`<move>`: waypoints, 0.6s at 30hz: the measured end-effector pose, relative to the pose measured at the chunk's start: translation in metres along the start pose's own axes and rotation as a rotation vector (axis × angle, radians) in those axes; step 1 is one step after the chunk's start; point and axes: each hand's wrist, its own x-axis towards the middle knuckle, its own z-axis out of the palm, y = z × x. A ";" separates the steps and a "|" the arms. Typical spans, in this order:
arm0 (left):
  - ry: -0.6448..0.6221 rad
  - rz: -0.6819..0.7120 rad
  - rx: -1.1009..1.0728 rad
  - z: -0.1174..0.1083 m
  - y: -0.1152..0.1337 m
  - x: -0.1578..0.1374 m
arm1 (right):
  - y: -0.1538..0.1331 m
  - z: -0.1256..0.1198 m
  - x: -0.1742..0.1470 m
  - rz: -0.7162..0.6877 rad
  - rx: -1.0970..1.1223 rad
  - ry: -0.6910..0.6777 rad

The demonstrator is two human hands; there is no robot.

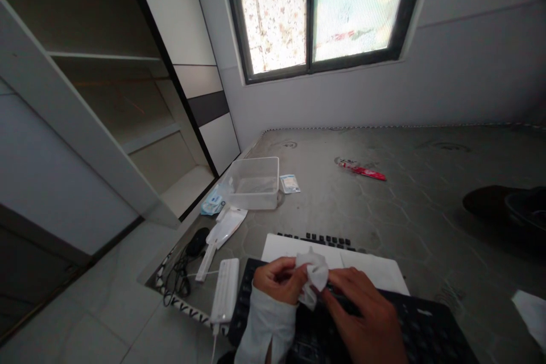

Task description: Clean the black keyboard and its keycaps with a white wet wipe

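bright window (318, 11), grey wall (469, 68), open wardrobe (106, 96)

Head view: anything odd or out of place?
Yes. A row of loose black keycaps lies off the keyboard, beyond the white paper. A red wrapper lies alone on the grey surface. Both hands pinch a crumpled white wipe.

The left hand (279, 280) comes out of a long white fabric sleeve (265, 324) that is loose and creased, covers the wrist and shows a dark slit near its cuff. The right hand (362, 315) is bare, with no sleeve, ring or watch in view.
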 end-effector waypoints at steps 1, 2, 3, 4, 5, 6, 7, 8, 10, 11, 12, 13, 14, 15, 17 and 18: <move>-0.008 0.004 0.018 0.000 -0.001 -0.001 | 0.000 0.000 0.000 0.008 -0.001 0.001; -0.015 0.009 0.029 -0.001 -0.002 -0.001 | 0.001 -0.001 -0.001 0.016 -0.002 -0.001; -0.021 0.016 0.033 -0.001 -0.003 -0.001 | 0.002 -0.001 -0.001 0.024 -0.002 -0.005; -0.028 0.020 0.036 -0.002 -0.003 -0.001 | 0.002 -0.001 -0.002 0.030 -0.002 -0.011; -0.037 0.016 0.038 -0.002 -0.004 -0.001 | 0.002 -0.001 -0.002 0.031 0.000 -0.017; -0.046 0.006 0.040 -0.002 -0.005 -0.001 | 0.003 -0.001 -0.002 0.031 0.002 -0.021; -0.057 -0.002 0.039 -0.002 -0.005 -0.001 | 0.003 -0.001 -0.001 0.029 0.004 -0.023; -0.069 -0.006 0.035 -0.002 -0.006 -0.001 | 0.004 0.000 -0.001 0.029 0.008 -0.023; -0.089 -0.005 0.021 -0.002 -0.006 0.000 | 0.004 0.000 -0.001 0.035 0.014 -0.023; -0.095 -0.005 0.011 -0.002 -0.006 0.000 | 0.005 0.001 -0.001 0.040 0.017 -0.024; -0.096 -0.011 0.002 -0.001 -0.005 0.001 | 0.005 0.001 0.000 0.045 0.019 -0.025; -0.092 -0.023 -0.004 -0.001 -0.005 0.001 | 0.005 0.001 0.000 0.048 0.018 -0.024; -0.082 -0.037 -0.009 0.000 -0.005 0.001 | 0.005 0.001 0.000 0.051 0.015 -0.022; -0.071 -0.046 -0.015 0.000 -0.004 0.002 | 0.005 0.000 0.001 0.051 0.011 -0.015; -0.056 -0.043 -0.035 0.000 -0.005 0.003 | 0.004 -0.001 0.002 0.048 -0.002 -0.002; -0.059 -0.034 -0.051 0.000 -0.006 0.003 | 0.003 -0.001 0.002 0.042 -0.008 0.008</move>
